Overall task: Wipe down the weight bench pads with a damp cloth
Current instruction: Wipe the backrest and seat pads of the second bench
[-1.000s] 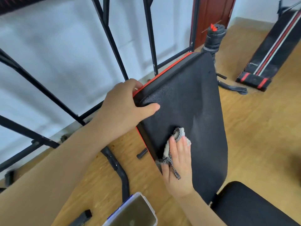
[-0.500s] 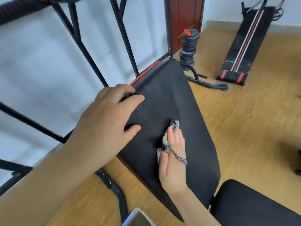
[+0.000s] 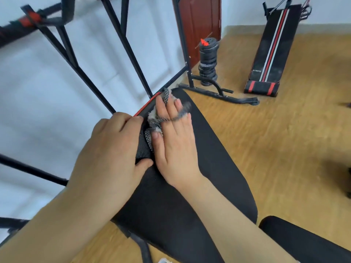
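Observation:
The black back pad (image 3: pixel 214 168) of the weight bench, with a red stripe along its left edge, slants away from me. My right hand (image 3: pixel 174 147) lies flat on the pad's upper left part, pressing a grey-and-white checked cloth (image 3: pixel 154 120) under its fingers; cloth ends wrap over the fingers. My left hand (image 3: pixel 110 158) grips the pad's left edge right beside it, thumb on top of the pad. The black seat pad (image 3: pixel 303 242) shows at the bottom right.
The bench's black steel frame (image 3: pixel 125 44) rises at the left against a white wall. A stack of black weight plates (image 3: pixel 208 59) stands by a brown door. A second black bench with red and white stripes (image 3: pixel 271 48) lies on the wooden floor at the far right.
My right hand has slid the cloth up the pad towards its top left edge. My left hand has shifted a little along the pad's edge. My view has tilted up.

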